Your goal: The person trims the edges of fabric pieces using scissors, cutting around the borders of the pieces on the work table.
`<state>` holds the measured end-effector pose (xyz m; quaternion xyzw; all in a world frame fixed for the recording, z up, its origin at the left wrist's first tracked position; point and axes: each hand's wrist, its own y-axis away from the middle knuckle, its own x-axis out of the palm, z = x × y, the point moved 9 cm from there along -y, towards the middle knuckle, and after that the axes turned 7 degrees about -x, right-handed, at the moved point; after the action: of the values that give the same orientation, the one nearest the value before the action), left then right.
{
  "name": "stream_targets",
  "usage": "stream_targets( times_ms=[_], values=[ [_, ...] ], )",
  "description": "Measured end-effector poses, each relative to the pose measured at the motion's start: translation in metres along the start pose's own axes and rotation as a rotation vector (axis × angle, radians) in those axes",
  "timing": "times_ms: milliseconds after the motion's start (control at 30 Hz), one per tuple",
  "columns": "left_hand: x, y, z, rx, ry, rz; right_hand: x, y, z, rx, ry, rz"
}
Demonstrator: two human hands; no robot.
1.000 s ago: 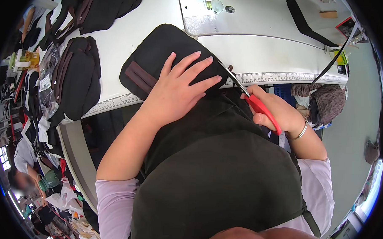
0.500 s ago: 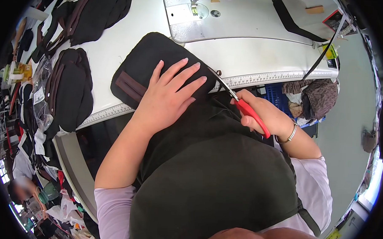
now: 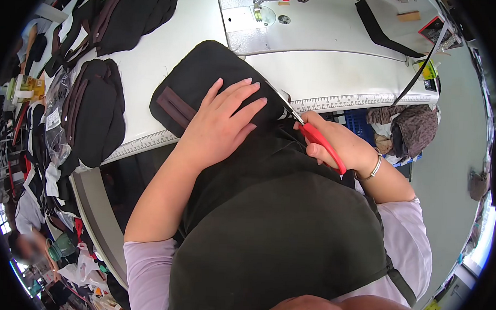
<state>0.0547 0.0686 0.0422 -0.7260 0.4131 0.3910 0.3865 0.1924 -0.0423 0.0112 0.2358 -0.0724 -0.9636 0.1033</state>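
A black fabric piece [image 3: 207, 63] with rounded corners and a brown strip [image 3: 176, 107] lies at the table's front edge, partly over my lap. My left hand [image 3: 222, 118] rests flat on it with the fingers spread. In my right hand [image 3: 338, 142] is a pair of scissors [image 3: 322, 142] with red handles, the fingers wrapped round them. The scissor blades point up and left along the right edge of the black fabric. Whether the blades are parted is hard to make out.
A sewing machine [image 3: 247, 29] stands behind the fabric. A measuring tape strip [image 3: 364, 103] runs along the table's front edge. Stacked black and brown pieces [image 3: 96, 109] lie to the left. A blue basket [image 3: 358, 125] with cloth scraps [image 3: 415, 128] sits below the table's right side.
The black fabric has shifted slightly right in view, along with the table and machine. My right hand and the scissors have moved slightly up and left along the fabric's edge.
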Motion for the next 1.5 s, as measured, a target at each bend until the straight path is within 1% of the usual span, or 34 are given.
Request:
stream_targets(
  times_ms=[100, 167, 200, 267, 300, 333, 367, 400, 433, 467, 500, 533, 567, 633, 667, 700, 767, 833, 900, 933, 967, 1033, 1133, 1200, 1300, 1433, 1500],
  values=[
    [0.0, 0.0, 0.0, 0.002, -0.001, -0.005, 0.0, -0.001, 0.003, 0.03, 0.02, 0.016],
    [0.001, 0.0, 0.001, 0.001, 0.005, 0.0, 0.002, 0.002, 0.001, 0.126, -0.051, 0.051],
    [0.001, 0.0, 0.002, -0.003, 0.008, 0.005, 0.003, 0.003, 0.0, 0.127, -0.052, 0.049],
    [-0.001, 0.0, 0.002, 0.014, 0.022, 0.0, 0.001, 0.005, 0.001, 0.114, -0.151, -0.039],
    [-0.003, -0.001, 0.002, 0.029, 0.034, -0.008, 0.003, 0.007, -0.002, 0.112, -0.15, -0.04],
    [-0.006, -0.001, 0.008, 0.028, 0.032, -0.008, 0.004, 0.009, -0.006, 0.095, -0.247, -0.067],
    [-0.008, -0.001, 0.013, 0.078, 0.108, 0.026, 0.005, 0.012, -0.01, 0.077, -0.343, -0.092],
    [-0.011, 0.0, 0.018, 0.126, 0.185, 0.061, 0.008, 0.014, -0.014, 0.075, -0.344, -0.09],
    [-0.016, 0.002, 0.024, 0.121, 0.181, 0.06, 0.008, 0.016, -0.018, 0.05, -0.468, -0.13],
    [-0.022, 0.001, 0.041, 0.0, 0.347, 0.067, 0.007, 0.018, -0.019, 0.025, -0.592, -0.169],
    [-0.025, 0.002, 0.054, -0.12, 0.511, 0.072, 0.006, 0.021, -0.018, 0.02, -0.593, -0.163],
    [-0.028, 0.004, 0.059, -0.15, 0.434, 0.02, 0.009, 0.022, -0.013, 0.002, -0.579, -0.091],
    [-0.027, 0.005, 0.054, -0.154, 0.428, 0.018, 0.014, 0.023, -0.009, -0.014, -0.567, -0.02],
    [-0.042, 0.007, 0.044, -0.233, -0.09, -0.247, 0.021, 0.022, -0.016, 0.021, -0.58, -0.002],
    [-0.029, 0.007, 0.045, -0.245, -0.146, -0.123, 0.022, 0.021, -0.016, -0.001, -0.592, -0.016],
    [-0.022, 0.007, 0.039, -0.228, -0.121, -0.039, 0.021, 0.02, -0.016, -0.023, -0.604, -0.031],
    [-0.014, 0.007, 0.022, -0.123, -0.076, 0.044, 0.021, 0.019, -0.013, -0.012, -0.605, -0.005],
    [-0.009, 0.008, 0.009, -0.109, -0.098, 0.046, 0.024, 0.02, -0.013, 0.001, -0.608, 0.022],
    [-0.004, 0.006, 0.003, -0.152, -0.176, 0.039, 0.026, 0.021, -0.012, -0.011, -0.592, 0.059],
    [-0.002, 0.005, 0.0, -0.105, -0.197, -0.016, 0.026, 0.021, -0.012, -0.013, -0.593, 0.058],
    [0.004, 0.004, 0.003, -0.103, -0.199, -0.013, 0.027, 0.021, -0.011, -0.019, -0.601, 0.07],
    [0.006, 0.003, 0.002, -0.042, -0.17, -0.092, 0.027, 0.023, -0.011, -0.026, -0.611, 0.077],
    [0.007, 0.006, 0.002, 0.029, -0.163, -0.146, 0.02, 0.025, -0.008, -0.071, -0.575, 0.034],
    [0.007, 0.007, -0.002, 0.039, -0.142, -0.144, 0.026, 0.023, -0.012, 0.007, -0.567, 0.116],
    [0.006, 0.006, -0.006, 0.039, -0.117, -0.141, 0.031, 0.02, -0.013, 0.023, -0.585, 0.135],
    [0.007, 0.006, -0.007, 0.037, -0.135, -0.145, 0.03, 0.013, -0.012, 0.002, -0.563, 0.102],
    [0.007, 0.005, -0.006, 0.035, -0.137, -0.15, 0.028, 0.011, -0.014, 0.024, -0.464, 0.089]
  ],
)
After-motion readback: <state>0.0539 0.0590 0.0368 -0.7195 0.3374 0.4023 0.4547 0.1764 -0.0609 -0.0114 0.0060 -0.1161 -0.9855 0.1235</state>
